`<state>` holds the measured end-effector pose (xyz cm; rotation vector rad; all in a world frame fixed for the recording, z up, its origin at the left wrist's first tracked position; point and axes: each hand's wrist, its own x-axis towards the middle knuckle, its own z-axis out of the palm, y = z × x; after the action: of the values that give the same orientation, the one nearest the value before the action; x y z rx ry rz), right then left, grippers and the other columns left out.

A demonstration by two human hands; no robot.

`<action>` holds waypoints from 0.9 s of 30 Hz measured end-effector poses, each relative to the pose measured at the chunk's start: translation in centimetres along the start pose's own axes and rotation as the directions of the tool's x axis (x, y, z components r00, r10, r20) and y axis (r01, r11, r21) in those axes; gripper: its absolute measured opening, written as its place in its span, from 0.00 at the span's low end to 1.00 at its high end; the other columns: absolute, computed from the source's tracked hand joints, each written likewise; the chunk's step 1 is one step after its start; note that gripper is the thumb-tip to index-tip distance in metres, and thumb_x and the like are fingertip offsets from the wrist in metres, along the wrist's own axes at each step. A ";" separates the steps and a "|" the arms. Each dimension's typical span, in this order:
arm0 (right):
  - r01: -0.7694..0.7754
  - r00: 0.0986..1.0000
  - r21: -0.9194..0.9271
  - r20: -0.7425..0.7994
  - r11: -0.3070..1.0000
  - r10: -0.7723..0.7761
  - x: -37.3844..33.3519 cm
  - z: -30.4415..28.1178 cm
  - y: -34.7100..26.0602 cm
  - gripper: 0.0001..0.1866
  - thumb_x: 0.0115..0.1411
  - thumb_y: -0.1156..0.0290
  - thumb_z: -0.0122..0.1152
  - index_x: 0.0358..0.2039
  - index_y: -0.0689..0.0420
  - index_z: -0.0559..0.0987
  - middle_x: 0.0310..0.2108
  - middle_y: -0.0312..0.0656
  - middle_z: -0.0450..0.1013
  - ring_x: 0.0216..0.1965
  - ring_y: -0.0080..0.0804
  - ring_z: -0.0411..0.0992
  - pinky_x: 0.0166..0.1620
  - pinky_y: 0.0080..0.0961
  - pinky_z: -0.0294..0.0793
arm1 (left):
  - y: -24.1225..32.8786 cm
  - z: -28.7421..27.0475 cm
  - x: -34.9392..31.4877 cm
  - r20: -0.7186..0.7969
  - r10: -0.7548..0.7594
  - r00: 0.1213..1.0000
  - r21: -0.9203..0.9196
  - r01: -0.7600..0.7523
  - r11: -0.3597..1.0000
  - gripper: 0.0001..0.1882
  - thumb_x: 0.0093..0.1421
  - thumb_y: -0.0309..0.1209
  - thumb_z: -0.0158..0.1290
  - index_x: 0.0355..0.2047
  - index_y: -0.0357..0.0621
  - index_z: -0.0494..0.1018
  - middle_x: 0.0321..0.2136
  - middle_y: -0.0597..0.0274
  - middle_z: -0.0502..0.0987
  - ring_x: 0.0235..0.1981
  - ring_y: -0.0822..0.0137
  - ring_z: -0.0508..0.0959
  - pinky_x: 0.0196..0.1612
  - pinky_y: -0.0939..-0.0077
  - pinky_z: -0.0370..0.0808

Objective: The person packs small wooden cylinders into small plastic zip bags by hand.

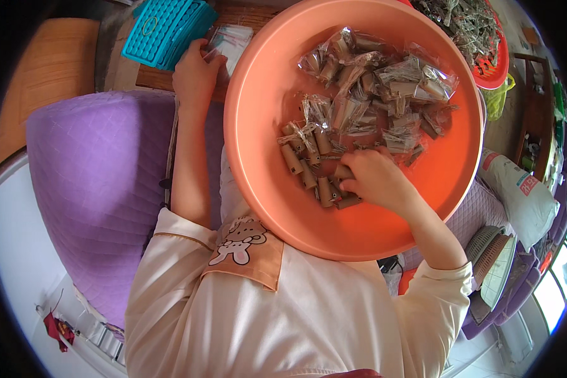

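Purple quilted bedding [101, 170] fills the left of the head view, with a wooden worktop [164, 77] beyond it carrying a turquoise plastic basket [167, 26] and a stack of clear plastic bags [232, 41]. On the person's lap sits a wide orange basin [277, 195], tilted slightly toward the body. Inside it lie short brown cardboard tubes [309, 173], loose at the near left, most with their long axes running from upper left to lower right, side by side. Further in, toward the upper right, lie bagged tubes [384, 88] in crinkled clear wrap, pointing every which way. The right hand [375, 179] rests in the basin with fingers curled down onto the loose tubes; whether it actually grips one I cannot tell. The left hand [196, 74] reaches out to the worktop, fingers bent onto the edge of the clear bags. A red basket [494, 63] of grey-green scraps sits beyond the basin's far rim.
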<state>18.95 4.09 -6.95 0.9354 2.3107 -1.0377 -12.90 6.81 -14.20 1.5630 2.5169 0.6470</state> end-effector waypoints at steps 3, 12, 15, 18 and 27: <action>0.048 0.996 0.238 -0.080 0.970 -0.030 -0.2 -2.3 -0.1 0.15 0.46 0.69 0.57 0.35 0.60 0.68 0.27 0.46 0.70 0.33 0.39 0.70 0.36 0.34 0.66 | 0.1 -0.6 -0.2 0.050 -0.098 0.994 0.066 0.095 0.993 0.21 0.45 0.41 0.56 0.39 0.46 0.68 0.32 0.58 0.76 0.34 0.53 0.75 0.35 0.61 0.71; 0.600 0.787 0.735 -0.614 -0.316 0.065 -2.5 -4.7 1.6 0.21 0.62 0.59 0.36 0.47 0.62 0.60 0.27 0.41 0.63 0.30 0.32 0.68 0.34 0.24 0.71 | 0.5 -1.9 0.0 0.050 -0.080 0.996 0.120 0.073 0.990 0.14 0.47 0.40 0.54 0.29 0.44 0.74 0.26 0.58 0.77 0.30 0.55 0.76 0.34 0.65 0.72; 0.600 0.798 0.723 -0.575 -0.343 0.183 -2.5 -4.6 1.2 0.20 0.62 0.59 0.35 0.47 0.62 0.60 0.28 0.41 0.63 0.31 0.32 0.69 0.34 0.24 0.74 | 0.8 -3.6 0.2 -0.180 0.040 0.983 -0.243 -0.084 0.966 0.10 0.52 0.33 0.51 0.33 0.43 0.74 0.26 0.59 0.77 0.27 0.65 0.77 0.32 0.78 0.70; 0.556 0.831 0.758 -0.510 -0.340 0.222 -2.4 -4.6 0.4 0.20 0.62 0.59 0.35 0.47 0.62 0.60 0.29 0.40 0.63 0.33 0.31 0.70 0.33 0.23 0.76 | 4.0 -6.7 -1.3 -0.307 0.006 0.952 -0.596 -0.197 0.778 0.11 0.52 0.32 0.53 0.34 0.41 0.74 0.26 0.62 0.77 0.25 0.75 0.74 0.30 0.85 0.68; 0.447 0.879 0.886 -0.410 -0.120 0.245 -2.0 -4.0 -1.7 0.17 0.62 0.63 0.39 0.46 0.60 0.64 0.27 0.32 0.64 0.29 0.17 0.67 0.30 0.12 0.71 | 15.6 -10.2 -10.0 0.564 0.574 0.593 -0.791 0.191 0.581 0.18 0.49 0.28 0.55 0.42 0.41 0.69 0.30 0.61 0.77 0.23 0.78 0.75 0.25 0.88 0.67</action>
<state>18.58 5.53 -2.41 1.6005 1.2975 -3.2356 1.53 0.90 0.13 1.3201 1.0701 0.7276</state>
